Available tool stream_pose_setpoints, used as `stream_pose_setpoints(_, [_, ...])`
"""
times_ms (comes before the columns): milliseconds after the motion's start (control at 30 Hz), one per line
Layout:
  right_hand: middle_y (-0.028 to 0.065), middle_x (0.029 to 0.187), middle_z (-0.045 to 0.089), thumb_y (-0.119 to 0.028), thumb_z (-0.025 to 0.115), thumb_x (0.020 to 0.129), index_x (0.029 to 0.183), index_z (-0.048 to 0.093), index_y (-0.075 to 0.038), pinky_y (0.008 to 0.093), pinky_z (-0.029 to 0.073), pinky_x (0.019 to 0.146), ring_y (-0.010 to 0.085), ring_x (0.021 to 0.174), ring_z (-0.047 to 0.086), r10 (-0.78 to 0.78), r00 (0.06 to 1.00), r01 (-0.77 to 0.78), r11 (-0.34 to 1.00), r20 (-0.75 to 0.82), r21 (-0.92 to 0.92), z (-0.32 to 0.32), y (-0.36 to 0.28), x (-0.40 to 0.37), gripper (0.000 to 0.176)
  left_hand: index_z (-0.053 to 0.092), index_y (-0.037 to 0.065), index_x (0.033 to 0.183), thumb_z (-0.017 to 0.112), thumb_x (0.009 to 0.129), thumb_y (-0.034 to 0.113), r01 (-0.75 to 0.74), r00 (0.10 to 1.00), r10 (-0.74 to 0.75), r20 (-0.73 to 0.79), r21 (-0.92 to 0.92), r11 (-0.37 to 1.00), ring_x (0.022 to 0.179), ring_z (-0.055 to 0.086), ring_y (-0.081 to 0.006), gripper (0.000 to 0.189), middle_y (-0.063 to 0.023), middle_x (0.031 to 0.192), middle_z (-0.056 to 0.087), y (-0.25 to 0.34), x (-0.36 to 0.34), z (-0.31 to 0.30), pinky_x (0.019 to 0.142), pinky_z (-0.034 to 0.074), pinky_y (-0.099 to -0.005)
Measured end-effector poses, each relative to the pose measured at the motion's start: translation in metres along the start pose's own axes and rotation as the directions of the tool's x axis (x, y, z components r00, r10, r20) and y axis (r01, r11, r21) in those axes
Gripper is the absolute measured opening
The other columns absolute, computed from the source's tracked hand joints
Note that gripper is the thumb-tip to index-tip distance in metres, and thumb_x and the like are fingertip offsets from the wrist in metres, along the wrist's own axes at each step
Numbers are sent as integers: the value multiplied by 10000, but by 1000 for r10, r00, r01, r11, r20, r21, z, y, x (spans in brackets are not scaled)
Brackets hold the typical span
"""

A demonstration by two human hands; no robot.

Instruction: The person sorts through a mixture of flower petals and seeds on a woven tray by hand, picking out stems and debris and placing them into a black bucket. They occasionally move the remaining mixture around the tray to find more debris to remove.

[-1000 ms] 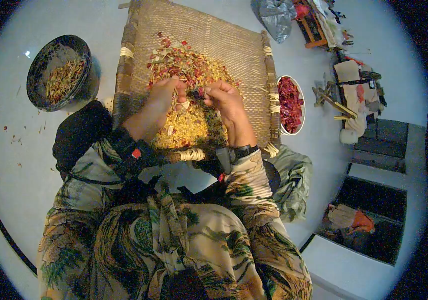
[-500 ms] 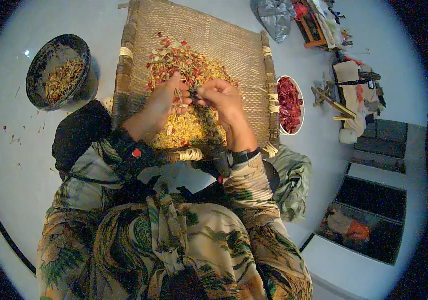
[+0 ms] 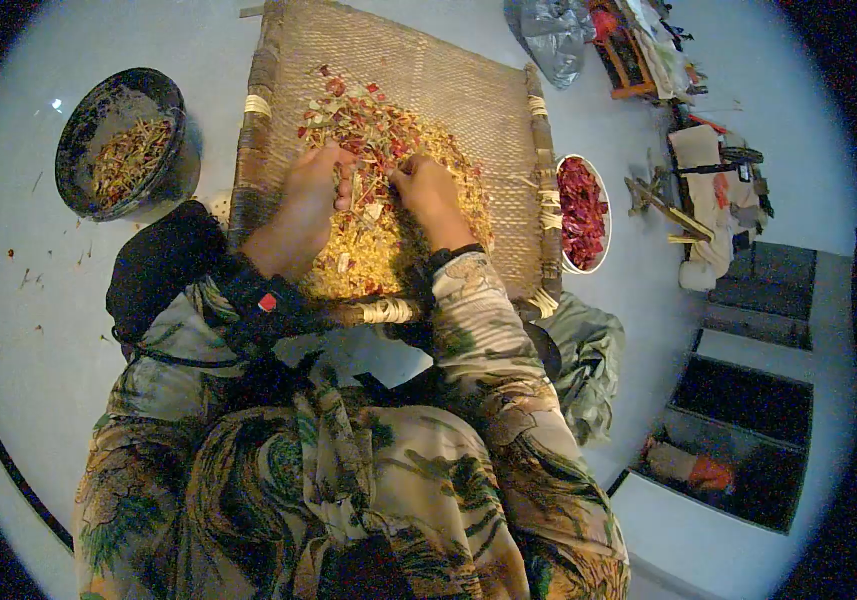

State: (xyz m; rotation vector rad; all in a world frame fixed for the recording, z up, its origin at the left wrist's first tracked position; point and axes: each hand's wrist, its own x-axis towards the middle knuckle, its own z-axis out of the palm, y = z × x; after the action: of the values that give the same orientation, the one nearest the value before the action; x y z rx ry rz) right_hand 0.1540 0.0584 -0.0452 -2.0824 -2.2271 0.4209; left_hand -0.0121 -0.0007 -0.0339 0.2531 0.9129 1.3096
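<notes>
A woven tray [image 3: 418,55] with a wooden frame lies before me, bearing a heap of yellow seeds [image 3: 358,258] mixed with red dried chilli pieces and stems [image 3: 363,115]. My left hand [image 3: 316,185] is over the left of the heap, its fingers curled around a few thin stems. Just right of it, my right hand [image 3: 425,190] reaches down to the heap with thumb and fingers pinched together. What lies in that pinch is too small to make out.
Left of the tray stands a black bucket [image 3: 73,165] with stems inside. On the right is a white bowl [image 3: 605,225] of dark red chilli skins. A grey plastic bag [image 3: 553,40] lies at the far right, and greenish cloth [image 3: 588,360] sits near my right leg. Scraps dot the floor.
My right hand has moved away from the left fingers and down onto the heap. The left hand has shifted slightly left, its fingers more curled.
</notes>
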Motion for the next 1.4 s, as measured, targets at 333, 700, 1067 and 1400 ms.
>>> stream_pose_setpoints(333, [0,650,588,-177,612,828,713,618,-35,235,391,528,78,580,493,1,996,-70,683,94,727,4,33,8,183,517,67,773,463,835,161,5,999,-10,45,109,994,538,489,-115,124,-26,638,500,-12,10,-3,413,362,-252])
stream_pose_setpoints(700, [-28,689,574,-209,575,865,829,621,-49,197,397,540,53,613,510,-229,943,-123,439,243,890,-61,-40,-43,170,509,90,861,411,916,309,178,984,-178,-23,10,984,621,524,-123,246,-32,719,527,2,-12,12,491,430,-282])
stream_pose_setpoints(1067, [137,865,609,-168,630,739,919,627,-144,427,472,642,343,747,584,-436,900,432,883,22,-182,-7,-21,-27,182,470,85,806,445,896,244,-106,992,100,-71,-90,990,505,423,-99,184,-37,677,484,9,5,-5,415,335,-220])
stream_pose_setpoints(1400, [161,772,616,-251,642,758,818,618,-60,433,460,631,341,729,591,-317,938,319,948,-143,-13,-16,-3,-20,202,470,88,790,438,891,259,-129,991,125,-48,-72,989,523,426,-96,202,-19,644,469,13,6,-7,411,333,-223])
